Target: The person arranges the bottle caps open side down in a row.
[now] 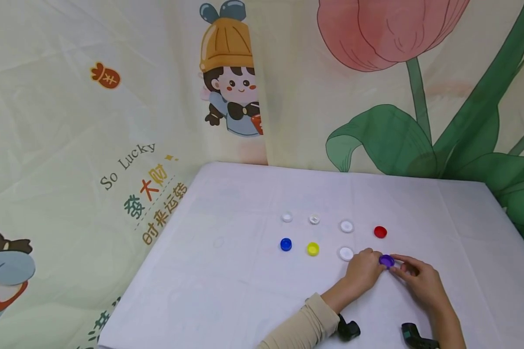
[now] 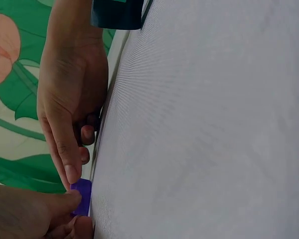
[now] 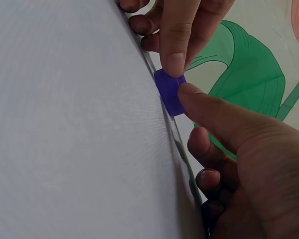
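Note:
A purple bottle cap (image 1: 386, 261) is between my two hands, close over the white tabletop. My left hand (image 1: 363, 270) pinches its left side, the thumb lying against the cap (image 2: 83, 201) in the left wrist view. On the opposite side, my right hand (image 1: 421, 282) holds the cap by thumb and fingertips, its other fingers curled. In the right wrist view the right thumb (image 3: 209, 112) presses the purple side wall. Just left of my left hand lies a white cap (image 1: 345, 253); a red cap (image 1: 380, 232) sits behind the hands.
Farther left are a blue cap (image 1: 286, 244) and a yellow cap (image 1: 313, 249). Several whitish caps, such as one white cap (image 1: 347, 226), form a back row with the red one. A printed cloth (image 1: 288, 97) hangs behind the white table (image 1: 218, 291).

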Demonstrator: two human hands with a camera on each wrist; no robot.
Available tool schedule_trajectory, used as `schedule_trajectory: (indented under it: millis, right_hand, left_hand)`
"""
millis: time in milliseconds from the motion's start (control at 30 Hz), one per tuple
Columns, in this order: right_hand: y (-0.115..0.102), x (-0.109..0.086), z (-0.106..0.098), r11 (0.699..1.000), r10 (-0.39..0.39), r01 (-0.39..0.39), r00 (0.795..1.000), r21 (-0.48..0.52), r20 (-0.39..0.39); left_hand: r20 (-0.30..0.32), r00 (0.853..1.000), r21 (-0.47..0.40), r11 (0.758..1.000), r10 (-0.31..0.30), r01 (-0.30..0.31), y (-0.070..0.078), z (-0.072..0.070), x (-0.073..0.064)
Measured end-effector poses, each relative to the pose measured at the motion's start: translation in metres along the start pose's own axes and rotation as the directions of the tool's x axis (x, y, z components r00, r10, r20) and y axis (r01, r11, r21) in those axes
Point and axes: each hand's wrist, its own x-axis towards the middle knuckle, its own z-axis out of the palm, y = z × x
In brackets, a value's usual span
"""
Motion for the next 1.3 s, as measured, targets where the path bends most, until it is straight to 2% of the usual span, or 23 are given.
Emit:
schedule_trajectory:
  millis: [200, 367, 500, 633, 833, 1033, 1133, 1200, 1300]
  right_hand:
    - [0.000, 0.000, -0.001, 1.000, -0.008, 0.008, 1.000, 0.006, -0.010]
    - [-0.005, -0.002, -0.005, 0.999, -0.006, 0.006, 1.000, 0.039, -0.004]
    - [-0.016, -0.005, -0.013, 0.994, -0.052, 0.055, 0.998, 0.098, -0.031]
    - [-0.026, -0.003, -0.020, 0.984, -0.119, 0.128, 0.990, 0.124, -0.077]
    - [-0.043, 0.002, -0.031, 0.955, -0.251, 0.267, 0.960, 0.130, -0.128]
    - [-0.075, -0.001, -0.046, 0.938, -0.305, 0.325, 0.940, 0.124, -0.156]
    - [-0.087, -0.003, -0.050, 0.922, -0.337, 0.364, 0.922, 0.129, -0.192]
    - [-0.092, -0.005, -0.050, 0.896, -0.371, 0.411, 0.900, 0.168, -0.227]
    - [-0.101, -0.007, -0.052, 0.877, -0.399, 0.446, 0.883, 0.177, -0.247]
  left_hand:
    - [0.035, 0.999, -0.045, 0.999, 0.013, -0.012, -0.002, -0.006, 0.000]
    - [0.026, 0.997, -0.076, 0.995, 0.069, -0.067, -0.007, -0.016, 0.001]
    - [0.026, 0.994, -0.157, 0.983, 0.106, -0.100, -0.015, -0.027, 0.002]
    - [-0.015, 0.990, -0.244, 0.960, 0.137, -0.137, -0.024, -0.043, 0.003]
    - [-0.095, 0.980, -0.331, 0.923, 0.173, -0.195, -0.033, -0.069, 0.005]
    - [-0.139, 0.975, -0.389, 0.896, 0.173, -0.215, -0.040, -0.094, 0.000]
    - [-0.161, 0.973, -0.424, 0.878, 0.167, -0.221, -0.043, -0.104, -0.003]
    - [-0.179, 0.969, -0.440, 0.868, 0.169, -0.233, -0.045, -0.109, -0.006]
    - [-0.209, 0.963, -0.478, 0.841, 0.172, -0.254, -0.048, -0.115, -0.008]
